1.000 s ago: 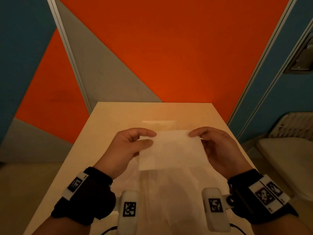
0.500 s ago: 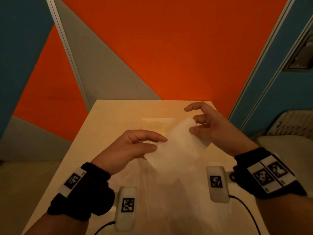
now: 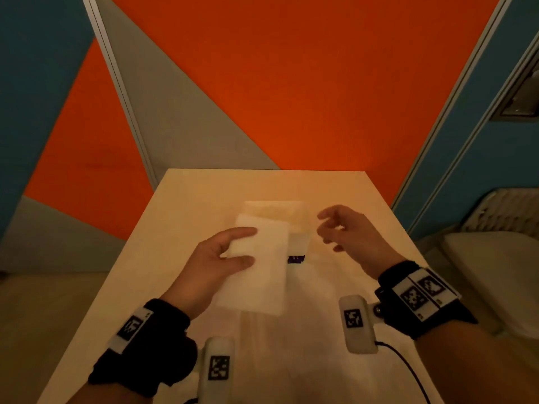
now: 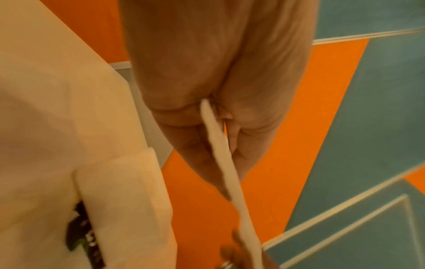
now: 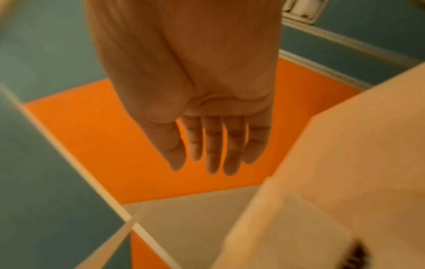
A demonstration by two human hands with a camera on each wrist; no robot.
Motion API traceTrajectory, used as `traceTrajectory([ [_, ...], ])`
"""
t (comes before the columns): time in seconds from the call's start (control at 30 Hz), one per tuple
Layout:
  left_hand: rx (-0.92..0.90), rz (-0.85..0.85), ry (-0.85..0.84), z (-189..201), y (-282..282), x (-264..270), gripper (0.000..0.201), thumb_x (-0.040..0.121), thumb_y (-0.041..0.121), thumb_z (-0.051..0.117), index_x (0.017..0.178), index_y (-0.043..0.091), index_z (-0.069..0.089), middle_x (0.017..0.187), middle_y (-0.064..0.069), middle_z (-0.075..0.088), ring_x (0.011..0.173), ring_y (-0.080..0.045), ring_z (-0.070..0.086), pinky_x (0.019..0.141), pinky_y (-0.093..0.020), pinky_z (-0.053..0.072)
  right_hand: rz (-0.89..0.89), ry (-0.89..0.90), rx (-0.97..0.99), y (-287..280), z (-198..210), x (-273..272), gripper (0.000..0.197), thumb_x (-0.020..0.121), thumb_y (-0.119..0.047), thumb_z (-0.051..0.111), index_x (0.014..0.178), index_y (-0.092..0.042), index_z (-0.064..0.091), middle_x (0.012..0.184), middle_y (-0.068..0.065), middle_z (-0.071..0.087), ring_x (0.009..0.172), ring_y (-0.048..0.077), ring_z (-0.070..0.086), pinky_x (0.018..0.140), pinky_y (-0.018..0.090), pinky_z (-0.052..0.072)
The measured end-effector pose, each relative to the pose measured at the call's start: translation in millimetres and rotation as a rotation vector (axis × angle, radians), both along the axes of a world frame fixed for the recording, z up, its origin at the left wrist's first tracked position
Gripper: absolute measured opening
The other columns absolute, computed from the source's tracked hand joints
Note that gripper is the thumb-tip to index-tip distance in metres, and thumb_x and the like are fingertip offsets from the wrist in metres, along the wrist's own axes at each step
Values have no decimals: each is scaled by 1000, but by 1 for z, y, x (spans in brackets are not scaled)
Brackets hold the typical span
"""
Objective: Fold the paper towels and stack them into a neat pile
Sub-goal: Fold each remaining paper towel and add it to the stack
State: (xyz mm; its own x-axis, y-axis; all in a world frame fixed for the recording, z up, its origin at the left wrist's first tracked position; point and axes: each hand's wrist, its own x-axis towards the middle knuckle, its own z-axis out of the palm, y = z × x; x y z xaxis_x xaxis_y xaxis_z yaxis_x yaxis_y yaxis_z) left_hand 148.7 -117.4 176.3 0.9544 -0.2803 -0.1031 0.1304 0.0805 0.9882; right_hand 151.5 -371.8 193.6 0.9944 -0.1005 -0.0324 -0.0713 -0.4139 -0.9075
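My left hand [image 3: 233,252] pinches a folded white paper towel [image 3: 259,272] between thumb and fingers and holds it above the table, long side pointing away from me. The left wrist view shows the same towel [image 4: 227,169] edge-on between my thumb and fingers. A low pile of folded towels [image 3: 280,211] lies on the beige table [image 3: 180,217] just beyond the held one. My right hand [image 3: 335,228] hovers to the right of the pile, fingers loosely spread and holding nothing; in the right wrist view its fingers [image 5: 214,145] hang straight. More unfolded towel [image 3: 291,339] lies flat near me.
A small dark label or object [image 3: 296,259] peeks out beside the pile. Orange, grey and blue wall panels stand behind the table. A white chair or bin [image 3: 495,258] sits to the right of the table.
My right hand has let go of the folded towel and drawn off to the right. The left hand now holds the towel alone, turned lengthwise and moved toward the pile.
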Motion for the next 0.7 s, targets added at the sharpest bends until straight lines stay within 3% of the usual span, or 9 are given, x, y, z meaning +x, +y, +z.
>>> traceTrajectory([
  [0.07, 27, 69, 37, -14, 15, 0, 46, 81, -6, 64, 116, 25, 65, 118, 3, 66, 98, -20, 68, 78, -36, 58, -90, 124, -66, -16, -39, 2, 19, 85, -9, 68, 102, -10, 59, 95, 8, 57, 78, 19, 53, 64, 27, 41],
  [0.17, 155, 102, 86, -37, 36, -4, 48, 82, -1, 66, 119, 29, 62, 122, 2, 62, 103, -22, 64, 87, -40, 54, -163, 344, -250, -34, -89, -2, 31, 77, -11, 77, 101, -10, 58, 103, 10, 53, 87, 22, 50, 73, 29, 39],
  [0.27, 263, 126, 132, -55, 49, -5, 46, 80, -3, 67, 117, 23, 63, 123, -3, 59, 103, -21, 60, 84, -37, 51, -187, 486, -326, -42, -121, -14, 56, 71, -20, 84, 117, -8, 54, 120, 13, 49, 104, 28, 50, 80, 28, 39],
  [0.33, 300, 124, 152, -64, 53, -6, 46, 77, -6, 69, 114, 21, 64, 123, -5, 58, 101, -21, 60, 82, -37, 52, -178, 557, -413, -41, -133, -21, 76, 67, -31, 86, 129, -12, 47, 131, 13, 41, 117, 30, 47, 91, 33, 42],
  [0.43, 365, 109, 160, -75, 58, -5, 54, 74, -7, 72, 115, 26, 62, 122, -3, 57, 103, -23, 59, 88, -42, 52, -174, 581, -496, -36, -144, -27, 92, 61, -42, 87, 136, -18, 38, 133, 10, 34, 122, 32, 42, 100, 40, 43],
  [0.7, 493, 93, 94, -87, 61, 1, 59, 72, -6, 74, 118, 28, 58, 127, -1, 51, 114, -26, 51, 99, -45, 45, -136, 581, -533, -31, -145, -30, 86, 66, -44, 84, 135, -18, 38, 131, 8, 37, 120, 30, 43, 99, 37, 42],
])
